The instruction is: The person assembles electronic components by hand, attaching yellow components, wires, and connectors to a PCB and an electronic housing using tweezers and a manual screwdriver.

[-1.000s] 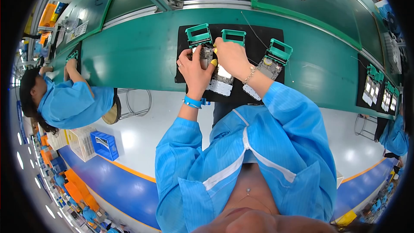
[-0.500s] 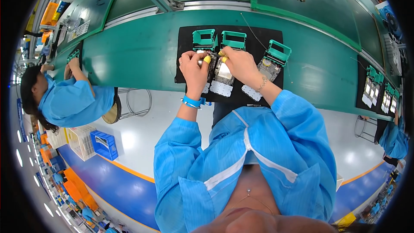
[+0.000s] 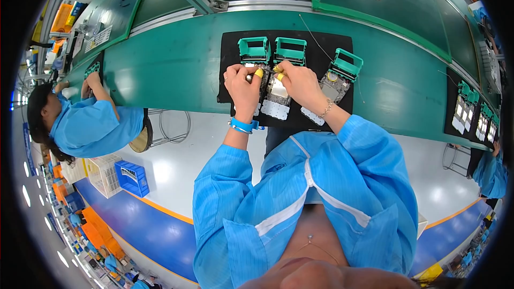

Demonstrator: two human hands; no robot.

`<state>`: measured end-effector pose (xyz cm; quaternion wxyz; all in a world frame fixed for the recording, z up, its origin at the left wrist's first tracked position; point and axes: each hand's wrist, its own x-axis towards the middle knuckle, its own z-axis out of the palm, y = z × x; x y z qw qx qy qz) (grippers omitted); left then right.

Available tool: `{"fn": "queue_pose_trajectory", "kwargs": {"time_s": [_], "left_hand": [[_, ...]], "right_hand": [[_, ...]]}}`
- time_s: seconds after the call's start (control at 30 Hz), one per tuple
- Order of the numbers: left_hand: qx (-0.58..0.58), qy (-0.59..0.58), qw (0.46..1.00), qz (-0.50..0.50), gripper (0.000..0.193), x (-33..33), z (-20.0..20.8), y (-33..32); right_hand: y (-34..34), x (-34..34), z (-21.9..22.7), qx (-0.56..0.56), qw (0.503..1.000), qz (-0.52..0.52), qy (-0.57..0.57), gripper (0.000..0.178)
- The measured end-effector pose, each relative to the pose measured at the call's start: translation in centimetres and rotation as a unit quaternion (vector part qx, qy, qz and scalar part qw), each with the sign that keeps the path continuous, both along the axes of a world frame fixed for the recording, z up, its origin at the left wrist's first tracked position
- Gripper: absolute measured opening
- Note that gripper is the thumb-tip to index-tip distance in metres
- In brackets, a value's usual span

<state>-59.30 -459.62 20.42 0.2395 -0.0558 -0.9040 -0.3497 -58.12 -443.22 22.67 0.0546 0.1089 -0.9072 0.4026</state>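
Head view: we look down on a green counter (image 3: 176, 64) with a black mat (image 3: 342, 48) laid across it. On the mat we see three small assemblies, each a grey metal board with a green plastic frame at its far end. The middle assembly (image 3: 278, 88) lies between both hands, with its green frame (image 3: 290, 51) just beyond the fingers. Our left hand (image 3: 242, 83) rests on the left side of that assembly and covers most of the left assembly (image 3: 254, 50); its grip is pressed together, thumb and yellow-capped forefinger pinching a small part too tiny for us to identify. Our right hand (image 3: 302, 83) meets it from the other side, its yellow-capped fingertips closed against the top edge of the middle assembly, touching the left fingertips. A blue wrist strap (image 3: 243, 126) circles the left wrist, a thin bracelet (image 3: 325, 109) the right. The right assembly (image 3: 337, 77) lies tilted, just beside the right hand and untouched. Farther along the counter to the left, another person (image 3: 80, 123) in a blue coat bends over a mat.
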Motion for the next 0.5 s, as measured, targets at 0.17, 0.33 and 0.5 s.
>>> {"fn": "queue_pose_trajectory", "kwargs": {"time_s": [0.17,0.33,0.5], "left_hand": [[-0.006,-0.035,0.999,-0.018,0.019,0.3,-0.2,-0.4],[-0.101,-0.027,0.994,0.010,0.054,1.9,0.8,0.0],[-0.071,-0.038,0.997,-0.018,0.055,1.7,0.8,-0.8]], "right_hand": [[0.2,-0.1,-0.1,0.022,1.000,0.017,0.003,0.015],[0.9,-0.2,-0.1,0.051,0.997,0.024,0.052,0.013],[1.0,-0.3,0.0,0.066,0.994,0.022,0.081,0.013]]}}
